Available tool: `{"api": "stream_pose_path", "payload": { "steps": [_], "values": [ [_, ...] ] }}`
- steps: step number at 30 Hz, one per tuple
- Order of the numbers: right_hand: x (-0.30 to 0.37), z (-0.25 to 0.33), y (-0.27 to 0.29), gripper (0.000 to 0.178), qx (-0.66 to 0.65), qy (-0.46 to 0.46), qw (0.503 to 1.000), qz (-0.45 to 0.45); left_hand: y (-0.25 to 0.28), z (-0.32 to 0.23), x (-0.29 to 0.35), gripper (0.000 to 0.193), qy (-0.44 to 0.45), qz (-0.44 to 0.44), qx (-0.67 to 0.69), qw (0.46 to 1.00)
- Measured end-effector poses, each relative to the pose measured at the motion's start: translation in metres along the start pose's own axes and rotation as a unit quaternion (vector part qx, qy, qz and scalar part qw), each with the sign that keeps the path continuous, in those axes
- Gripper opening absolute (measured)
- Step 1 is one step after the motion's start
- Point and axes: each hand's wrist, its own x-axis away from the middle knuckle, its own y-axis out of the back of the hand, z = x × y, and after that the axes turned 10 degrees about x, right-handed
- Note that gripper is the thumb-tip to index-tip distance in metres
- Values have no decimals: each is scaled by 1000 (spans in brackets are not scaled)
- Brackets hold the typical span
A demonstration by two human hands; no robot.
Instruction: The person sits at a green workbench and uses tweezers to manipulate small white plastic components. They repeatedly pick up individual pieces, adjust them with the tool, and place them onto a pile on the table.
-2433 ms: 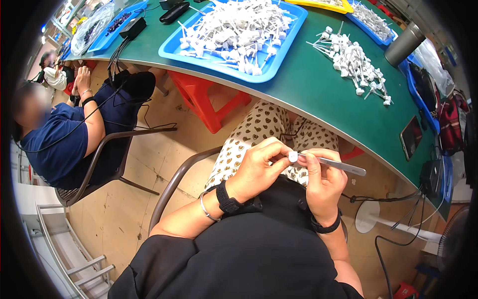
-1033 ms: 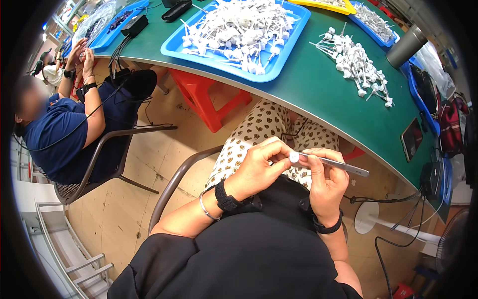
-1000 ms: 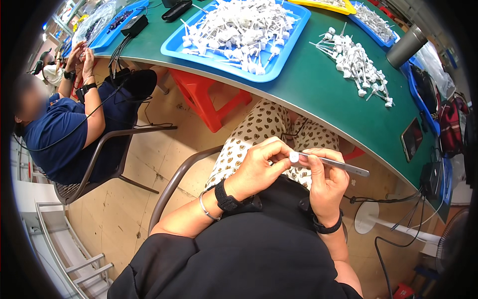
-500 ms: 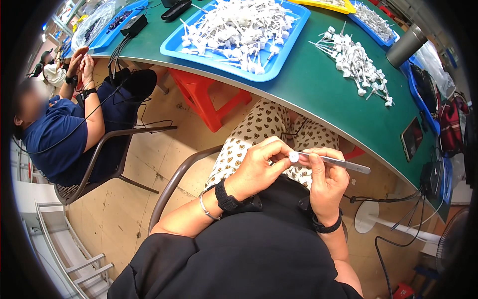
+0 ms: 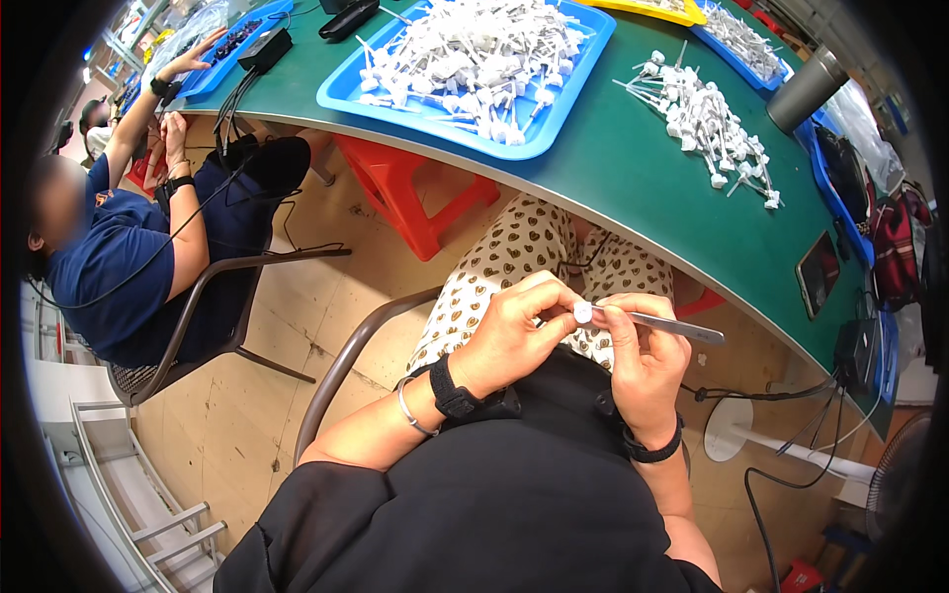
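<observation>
– Green surface (image 5: 633, 188) up top, curving across the view. What lies on it?

– Near its edge, a shallow rectangular blue plastic tray (image 5: 578, 79), heaped with thin-stemmed white plastic pieces (image 5: 474, 59). To its right, a loose pile of similar white pieces (image 5: 707, 124) lies directly on the surface, with a dark grey metal cylinder (image 5: 808, 91) and a dark-screened phone (image 5: 818, 275) further right.

– And the hands?

– Both are above the lap, just short of the surface. The left hand (image 5: 509, 331) has thumb and forefinger pinched together on a small, rounded white plastic piece (image 5: 583, 312). The right hand (image 5: 647, 371) is curled round a slim, flat silver metal tool (image 5: 682, 327), thumb pressed on it; its inner end is by the white piece, mostly hidden by fingers.

– Anything different from half a second ago?

– Slightly. The tool's outer end has shifted a little to the left; the white piece is practically where it was. Tray and pile look unchanged.

– What about the neighbour?

– More there. The co-worker in navy (image 5: 129, 287) had both hands close together; now one hand (image 5: 188, 61) stretches out to another blue tray (image 5: 203, 87), holding small dark pieces (image 5: 237, 40).
</observation>
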Motion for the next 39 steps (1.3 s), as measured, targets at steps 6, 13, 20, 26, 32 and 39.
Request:
{"api": "stream_pose_path", "payload": {
  "steps": [6,13,20,26,32,39],
  "values": [
    [-4,6,7,7,-37,-50,998,31,1,4,0,9,-4,4,18,1000],
    [1,9,1,13,-81,-15,996,-27,1,-1,-2,8,31,-7,38,999],
    [2,0,-3,10,-48,7,999,-21,5,-1,-2,7,8,19,2,1000],
    [2,0,-4,10,-65,7,997,-29,4,1,0,7,13,14,10,1000],
    [1,0,-4,9,-69,0,997,-28,4,0,-2,6,13,17,4,1000],
    [1,-1,-2,9,-48,3,999,-22,4,3,-1,6,7,30,11,999]
  ]
}}
